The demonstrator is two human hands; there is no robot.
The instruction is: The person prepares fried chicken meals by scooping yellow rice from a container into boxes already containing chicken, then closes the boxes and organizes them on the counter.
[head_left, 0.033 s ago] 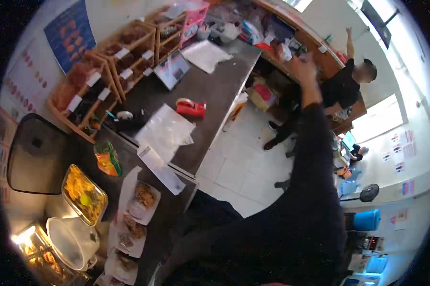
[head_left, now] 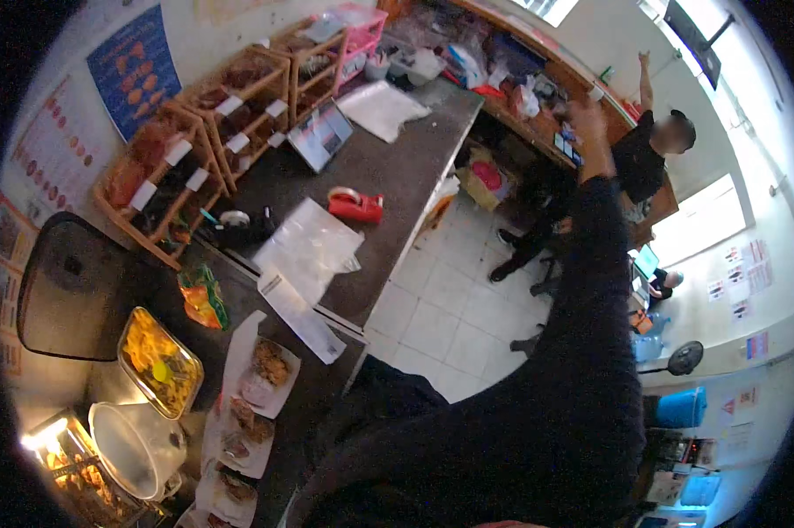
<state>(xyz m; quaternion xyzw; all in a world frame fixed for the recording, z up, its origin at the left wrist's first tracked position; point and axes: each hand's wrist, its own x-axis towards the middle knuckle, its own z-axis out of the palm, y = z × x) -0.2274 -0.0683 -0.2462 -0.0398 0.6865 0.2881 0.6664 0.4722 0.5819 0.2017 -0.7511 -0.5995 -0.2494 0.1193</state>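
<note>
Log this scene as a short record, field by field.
Right hand: raised and blurred; grip and contents unclear
Left hand: not clearly in view
Counter: red tape dispenser beside clear plastic bags
Food: browned pieces in white paper trays; yellow food in a metal tray
Storage: wooden rack against the wall
Others nearby: person in black, one arm up

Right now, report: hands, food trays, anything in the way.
Right hand raised, blurred, grip unclear; left hand out of view. Filled food trays on the counter, well apart from the right hand. Co-worker beyond, partly behind the forearm.
</note>
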